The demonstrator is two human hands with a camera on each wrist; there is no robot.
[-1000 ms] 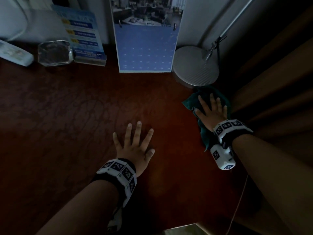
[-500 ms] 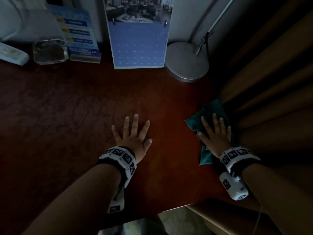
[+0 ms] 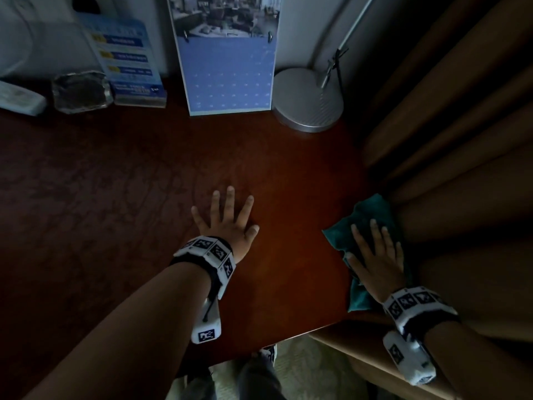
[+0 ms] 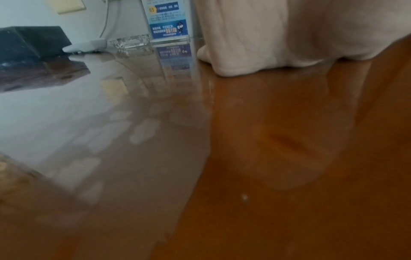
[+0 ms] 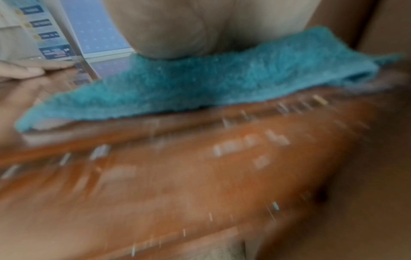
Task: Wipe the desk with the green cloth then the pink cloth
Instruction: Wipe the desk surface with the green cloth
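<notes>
desk (image 3: 288, 174): dark red-brown top; you are mid-wipe on the green stage, at its right edge by the near corner; most of the top lies left of your cloth hand, judged not yet covered.
green cloth (image 3: 364, 217): crumpled under your right hand (image 3: 375, 255), flat-fingered, pressing, not gripping.
left hand (image 3: 227, 223): splayed flat on bare desk, left of the cloth, holding nothing.
pink cloth: not in view; second stage not yet begun.

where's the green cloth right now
In the head view the green cloth lies flat under the right hand, at the desk's right edge beside the curtain, near the front corner.
</notes>
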